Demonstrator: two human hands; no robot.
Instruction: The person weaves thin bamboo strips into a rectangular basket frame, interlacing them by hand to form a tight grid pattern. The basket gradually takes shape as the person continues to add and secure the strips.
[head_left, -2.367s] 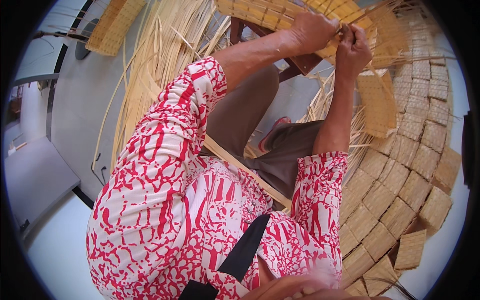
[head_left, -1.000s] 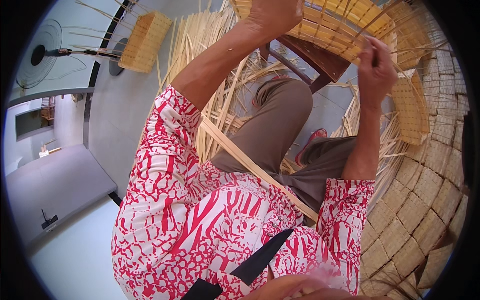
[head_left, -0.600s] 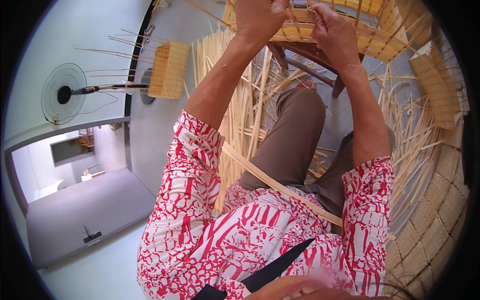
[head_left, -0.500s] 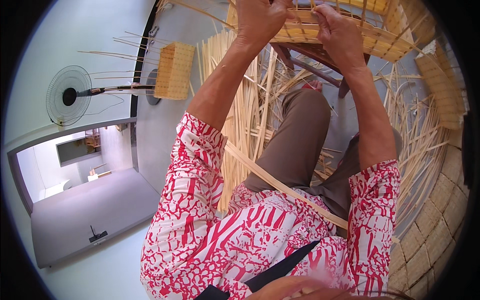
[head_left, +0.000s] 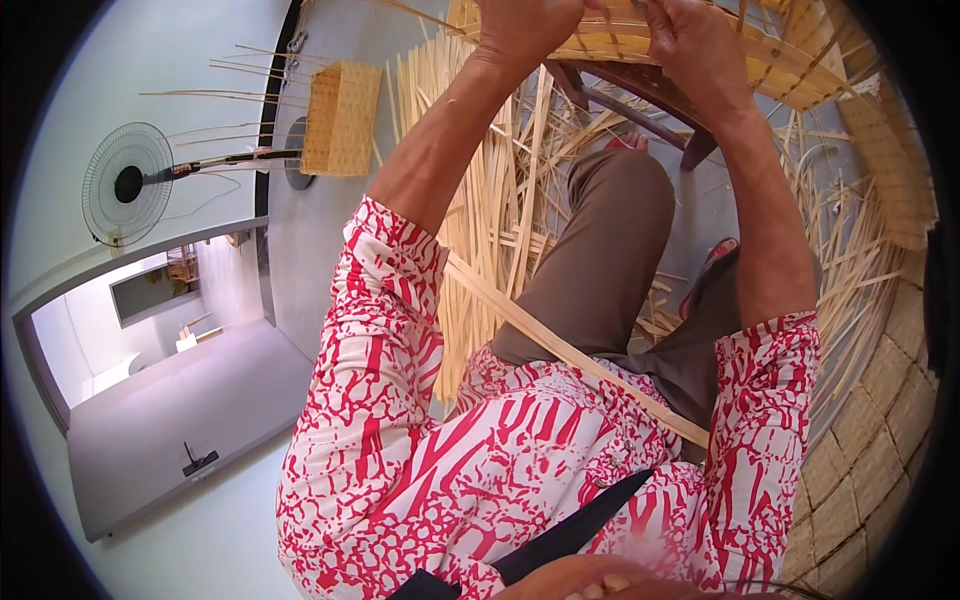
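Observation:
A half-woven basket (head_left: 605, 42) of yellowish bamboo-like strips rests on a dark wooden stool (head_left: 650, 85) at the top of the view, partly cut off by the edge. My left hand (head_left: 530, 28) is closed at the basket's near side, its fingertips partly out of view. Just to the right, my right hand (head_left: 695, 45) pinches the upper edge of the same wall with thumb and curled fingers. Upright strip ends stick out of the basket near both hands. One long flat strip (head_left: 575, 352) lies across my lap, under my right forearm.
Loose pale strips (head_left: 490, 200) cover the floor left of my legs, with more strips (head_left: 840, 290) on the right. A smaller woven basket (head_left: 340, 118) with protruding strips stands near a floor fan (head_left: 128, 185). Stacked woven pieces (head_left: 870, 450) line the right side. A door (head_left: 190, 420) stands lower left.
The view has shifted slightly, so the basket and stool sit higher and further right. My right hand has moved a little up and right along the basket wall; my left stays close to it.

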